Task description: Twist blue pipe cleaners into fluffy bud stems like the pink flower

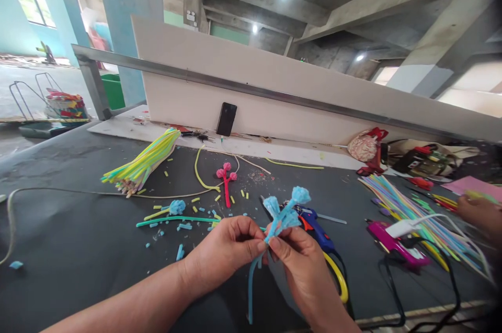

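Note:
Both hands meet at the stems of a blue pipe-cleaner flower sprig (284, 218) with several fluffy heads. My left hand (231, 249) pinches the stem from the left, thumb against forefinger. My right hand (304, 265) grips the same stem from the right, just under the heads. A long blue pipe-cleaner end hangs down below the fingers. Behind the hands lie a pink flower sprig (226, 184), a single blue flower (176, 207) on a yellow stem and a green pipe cleaner (172, 220). A blue glue gun (317, 231) is beside my right hand.
A yellow-green pipe-cleaner bundle (145, 160) lies at left, a pastel bundle (415, 218) at right. Near the latter are a magenta power strip (398, 244) with cables and another person's hand (480, 213). A phone (226, 119) leans on the white board (274, 103). Cut scraps litter the dark table.

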Demonstrator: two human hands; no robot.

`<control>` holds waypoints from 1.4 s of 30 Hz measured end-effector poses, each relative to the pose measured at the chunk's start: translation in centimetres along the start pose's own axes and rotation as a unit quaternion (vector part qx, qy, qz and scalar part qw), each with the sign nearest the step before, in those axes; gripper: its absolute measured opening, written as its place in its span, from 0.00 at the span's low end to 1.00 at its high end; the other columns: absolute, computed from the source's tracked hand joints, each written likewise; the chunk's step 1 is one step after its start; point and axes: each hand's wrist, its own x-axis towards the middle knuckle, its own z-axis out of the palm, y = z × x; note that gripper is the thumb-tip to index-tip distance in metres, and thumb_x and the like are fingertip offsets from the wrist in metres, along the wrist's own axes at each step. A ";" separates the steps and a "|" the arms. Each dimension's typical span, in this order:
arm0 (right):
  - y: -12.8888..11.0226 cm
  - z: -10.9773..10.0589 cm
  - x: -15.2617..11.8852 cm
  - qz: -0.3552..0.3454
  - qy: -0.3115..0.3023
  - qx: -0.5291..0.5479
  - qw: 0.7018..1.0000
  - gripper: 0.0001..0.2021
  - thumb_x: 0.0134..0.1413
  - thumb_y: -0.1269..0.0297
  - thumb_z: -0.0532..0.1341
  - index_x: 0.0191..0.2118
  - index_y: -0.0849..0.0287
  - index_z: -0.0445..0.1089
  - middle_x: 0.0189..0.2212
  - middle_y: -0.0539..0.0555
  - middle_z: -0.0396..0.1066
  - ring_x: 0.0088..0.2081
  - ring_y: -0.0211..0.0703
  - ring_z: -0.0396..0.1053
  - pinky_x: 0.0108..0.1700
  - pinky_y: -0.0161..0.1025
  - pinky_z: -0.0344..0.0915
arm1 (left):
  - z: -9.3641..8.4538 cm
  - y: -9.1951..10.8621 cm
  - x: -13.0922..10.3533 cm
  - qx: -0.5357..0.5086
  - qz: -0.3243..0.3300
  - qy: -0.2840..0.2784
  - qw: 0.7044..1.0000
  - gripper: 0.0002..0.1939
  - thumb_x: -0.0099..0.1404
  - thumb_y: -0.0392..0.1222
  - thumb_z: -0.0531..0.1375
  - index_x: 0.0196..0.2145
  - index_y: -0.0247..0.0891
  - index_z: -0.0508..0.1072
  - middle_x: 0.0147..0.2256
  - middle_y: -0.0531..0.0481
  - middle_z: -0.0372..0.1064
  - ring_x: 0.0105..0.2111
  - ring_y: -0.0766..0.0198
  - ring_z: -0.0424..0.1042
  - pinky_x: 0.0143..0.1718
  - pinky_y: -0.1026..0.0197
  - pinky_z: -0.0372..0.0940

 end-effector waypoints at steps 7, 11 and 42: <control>0.1 1.8 -0.6 -0.030 0.097 0.048 0.994 0.08 0.38 0.64 0.72 0.22 0.56 0.72 0.18 0.46 0.69 0.22 0.36 0.64 0.27 0.35 0.63 | 0.2 0.2 -0.3 0.027 0.008 0.027 0.999 0.11 0.57 0.43 0.62 0.26 0.32 0.69 0.25 0.50 0.70 0.27 0.66 0.67 0.33 0.63 0.60; 0.1 2.3 -0.8 -0.037 0.128 0.067 0.989 0.09 0.36 0.62 0.72 0.22 0.56 0.72 0.18 0.46 0.69 0.21 0.35 0.63 0.25 0.33 0.62 | 0.5 0.3 -0.4 0.028 0.014 0.034 0.999 0.10 0.57 0.42 0.62 0.26 0.32 0.69 0.24 0.51 0.69 0.26 0.67 0.66 0.32 0.64 0.60; -0.6 0.6 0.2 0.004 -0.132 0.064 0.989 0.08 0.43 0.63 0.69 0.33 0.56 0.75 0.29 0.50 0.68 0.27 0.40 0.66 0.32 0.41 0.67 | -0.1 0.1 -0.4 -0.012 -0.022 -0.009 1.000 0.15 0.52 0.48 0.66 0.25 0.32 0.71 0.20 0.54 0.64 0.22 0.71 0.60 0.27 0.67 0.56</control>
